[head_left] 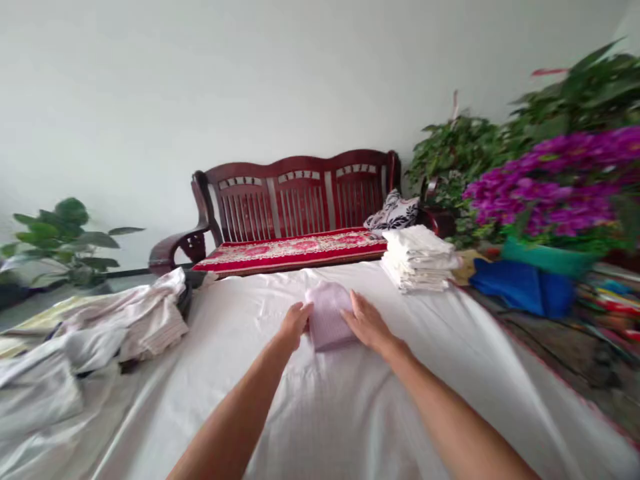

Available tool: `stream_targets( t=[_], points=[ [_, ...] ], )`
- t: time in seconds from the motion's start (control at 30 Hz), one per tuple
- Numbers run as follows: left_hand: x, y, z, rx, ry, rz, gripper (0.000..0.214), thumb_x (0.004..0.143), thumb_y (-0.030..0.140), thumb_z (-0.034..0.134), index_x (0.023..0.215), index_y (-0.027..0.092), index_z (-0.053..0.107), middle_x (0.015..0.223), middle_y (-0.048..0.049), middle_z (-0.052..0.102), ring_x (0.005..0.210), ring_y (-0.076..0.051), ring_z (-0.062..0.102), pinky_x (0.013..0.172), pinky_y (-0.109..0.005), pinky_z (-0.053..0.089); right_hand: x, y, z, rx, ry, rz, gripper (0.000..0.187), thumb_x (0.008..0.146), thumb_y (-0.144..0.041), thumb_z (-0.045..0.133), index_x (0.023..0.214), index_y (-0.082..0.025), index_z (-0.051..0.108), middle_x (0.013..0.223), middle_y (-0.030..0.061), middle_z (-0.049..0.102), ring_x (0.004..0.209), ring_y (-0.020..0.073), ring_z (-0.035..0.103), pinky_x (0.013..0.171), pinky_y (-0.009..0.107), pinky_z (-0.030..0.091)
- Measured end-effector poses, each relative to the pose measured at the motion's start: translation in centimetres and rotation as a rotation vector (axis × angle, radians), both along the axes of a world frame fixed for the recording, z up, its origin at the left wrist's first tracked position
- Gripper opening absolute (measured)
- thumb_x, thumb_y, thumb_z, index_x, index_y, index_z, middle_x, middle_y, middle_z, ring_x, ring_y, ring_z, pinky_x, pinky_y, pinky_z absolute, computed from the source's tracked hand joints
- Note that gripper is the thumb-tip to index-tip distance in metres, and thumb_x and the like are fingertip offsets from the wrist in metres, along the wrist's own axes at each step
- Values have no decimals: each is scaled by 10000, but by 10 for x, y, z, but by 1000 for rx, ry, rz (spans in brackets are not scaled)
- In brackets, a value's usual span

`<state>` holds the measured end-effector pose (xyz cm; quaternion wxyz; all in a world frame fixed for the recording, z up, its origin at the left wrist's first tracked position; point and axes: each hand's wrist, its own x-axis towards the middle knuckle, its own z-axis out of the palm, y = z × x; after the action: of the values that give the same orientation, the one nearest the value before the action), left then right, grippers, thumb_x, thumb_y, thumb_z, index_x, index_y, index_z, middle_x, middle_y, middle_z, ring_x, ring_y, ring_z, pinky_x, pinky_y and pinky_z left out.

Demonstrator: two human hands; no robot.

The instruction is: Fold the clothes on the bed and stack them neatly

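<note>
A small folded pale lilac cloth [327, 313] lies on the white sheet-covered table [320, 413]. My left hand [295, 323] grips its left edge with the fingers curled onto it. My right hand [367, 321] lies on its right side with the fingers stretched flat over the fabric. Both forearms reach in from the bottom of the view.
A stack of folded white cloths [419, 259] sits at the table's far right. A heap of unfolded laundry [100, 333] covers the left side. Behind stand a dark red wooden bench [295, 213], potted plants [565, 173] with purple flowers, and blue fabric [520, 288] on the right.
</note>
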<state>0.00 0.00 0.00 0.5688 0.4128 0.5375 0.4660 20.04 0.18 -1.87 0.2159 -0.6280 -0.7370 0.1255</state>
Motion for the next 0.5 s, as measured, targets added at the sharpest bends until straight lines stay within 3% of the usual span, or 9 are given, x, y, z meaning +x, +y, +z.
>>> stream_targets(
  t=[0.1,0.2,0.3,0.37,0.5],
  points=[
    [10,2,2,-19,11,-14,369,637,465,757,661,154,561,541,34,502,478,-103,454,465,-224,322,3,1,-3,32,50,7,711,948,-465,430,1535,-81,315,1562,212,385,1460,320,332,1187,462,251],
    [21,0,2,76,-9,10,353,625,375,778,834,138,620,651,12,594,565,-123,527,510,-220,379,8,2,-6,39,209,41,723,916,-458,475,1530,-107,327,1560,196,395,1451,312,347,1192,474,242],
    [28,-5,1,256,-85,11,458,654,298,740,1065,163,591,782,7,653,681,-147,585,587,-222,443,11,4,-7,-12,506,62,865,829,-462,604,1555,-137,264,1585,168,359,1458,299,328,1206,465,221],
    [29,-8,3,341,-160,-21,478,680,283,714,1119,174,561,813,9,661,703,-150,589,616,-229,460,11,4,-4,-61,762,64,1008,748,-475,712,1570,-182,209,1578,139,375,1436,295,363,1198,451,250],
    [24,-13,14,421,-327,-32,473,694,258,703,1137,196,548,892,14,669,772,-144,597,702,-231,471,9,0,9,-158,1220,154,1058,665,-477,821,1536,-262,259,1397,86,584,1245,292,569,1064,442,431]
  ],
)
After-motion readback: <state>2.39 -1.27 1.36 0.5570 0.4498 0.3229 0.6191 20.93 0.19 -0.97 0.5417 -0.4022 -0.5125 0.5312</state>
